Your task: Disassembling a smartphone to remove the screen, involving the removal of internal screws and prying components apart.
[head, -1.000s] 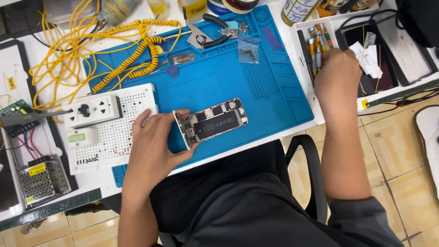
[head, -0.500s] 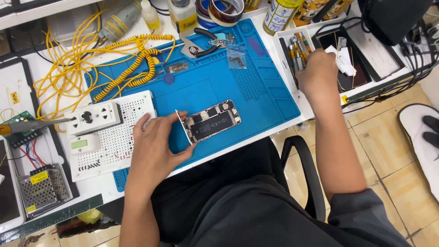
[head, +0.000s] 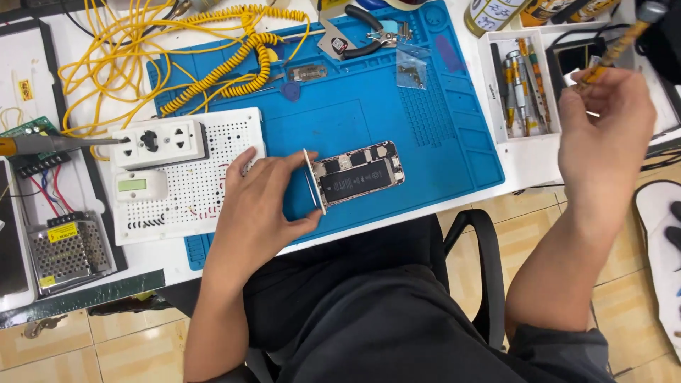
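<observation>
1. On the blue mat (head: 440,135), near its front edge: opened phone (head: 358,174), insides up, long axis running left to right, slightly tilted.
2. Left hand (head: 259,206): I have it clasped on the phone's left end, beside its lifted screen.
3. Right hand (head: 603,138): raised well off to the phone's right, fingers closed on a yellow-handled screwdriver (head: 618,44).
4. Nearer hand: I log the left; the tool must travel leftward.
</observation>
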